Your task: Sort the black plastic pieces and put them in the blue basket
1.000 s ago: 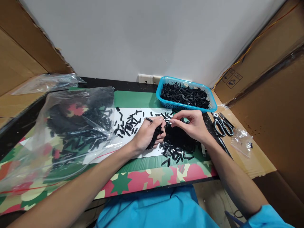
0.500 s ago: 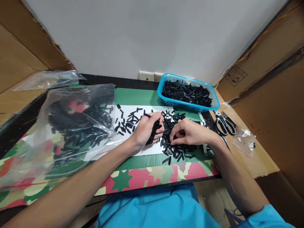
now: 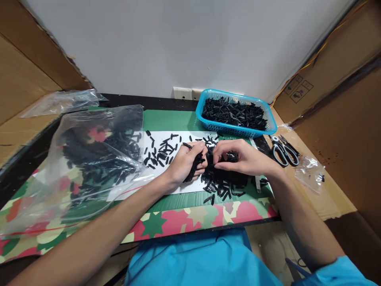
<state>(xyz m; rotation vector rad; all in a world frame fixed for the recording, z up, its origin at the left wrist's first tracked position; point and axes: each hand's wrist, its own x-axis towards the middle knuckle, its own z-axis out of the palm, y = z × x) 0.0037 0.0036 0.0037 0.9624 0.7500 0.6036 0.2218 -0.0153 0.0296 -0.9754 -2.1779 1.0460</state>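
Your left hand (image 3: 189, 161), centre of the frame: one grip, fingers curled snugly round a bunch of short black pieces (image 3: 193, 171), one end jutting out above the thumb. Your right hand (image 3: 238, 157), just right of centre: one grip, thumb and forefinger bent toward each other until nearly meeting, over a heap of loose pieces (image 3: 218, 191); whether they pinch one, you cannot tell from this view. Gathered: the bunch in your left hand; one lot inside the blue basket (image 3: 226, 128), upper right of centre, filled near its rim; one lot seen through the clear bag (image 3: 98, 159), left of the frame. Lying loose: the heap below your right hand, plus scattered pieces (image 3: 163, 153) on the white sheet (image 3: 190, 187), centre. Progress, as judged: partway, with ample loose stock not yet picked up; which lot counts as finished is not shown. Also on the desk (image 3: 169, 119): scissors (image 3: 282, 153), right of the frame, beside a small bag (image 3: 309, 174). Change from half a second ago: your right fingertips, then low in the heap, now sit higher, nearly level with your left knuckles; your left hand keeps its hold, the basket looks equally full.
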